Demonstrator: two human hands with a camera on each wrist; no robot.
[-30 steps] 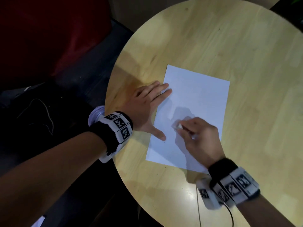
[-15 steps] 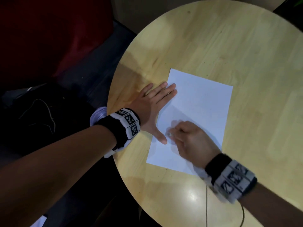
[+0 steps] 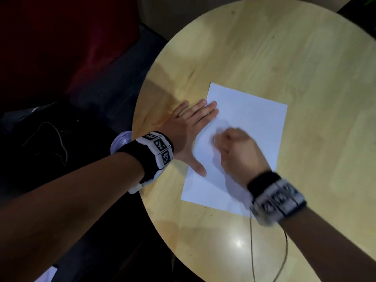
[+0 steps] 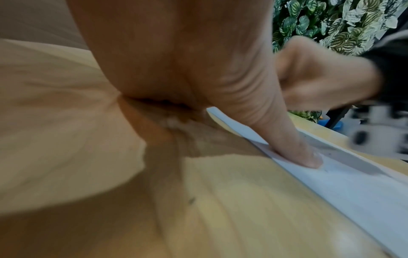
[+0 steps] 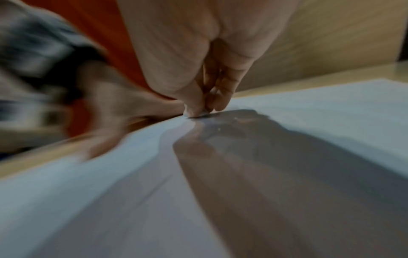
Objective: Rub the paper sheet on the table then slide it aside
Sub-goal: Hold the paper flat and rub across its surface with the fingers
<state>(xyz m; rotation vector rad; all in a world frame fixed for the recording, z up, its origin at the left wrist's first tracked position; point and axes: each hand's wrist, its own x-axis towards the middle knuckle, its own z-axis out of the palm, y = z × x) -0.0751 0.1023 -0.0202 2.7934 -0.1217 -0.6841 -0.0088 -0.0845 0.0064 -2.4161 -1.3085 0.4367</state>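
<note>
A round wooden table [image 3: 264,47] stands over a dark floor, and a wall of green leaves [image 4: 326,22] shows behind it in the left wrist view.

On the table lies a white paper sheet [image 3: 254,117]. It is flat, a bit turned, near the side of the table closest to the person.

The fingers [image 5: 223,97] of the right hand [image 3: 240,153] are curled in tight, and the tips press down on the middle of the paper. Something small and pale [image 5: 198,114] seems to sit under the thumb and fingertips, but it is too blurry to tell what it is. The hand looks smeared in all the views. A dark shadow falls on the paper beside it.

The left hand [image 3: 189,131] lies flat with straight fingers spread a little. Its fingertips rest on the left edge of the paper, and its thumb [image 4: 293,139] presses on that edge too. The palm sits on the bare wood.

Both wrists wear a black band with black-and-white square patterns [image 3: 158,147]. A thin cord [image 3: 252,251] runs across the table near the right wrist.
</note>
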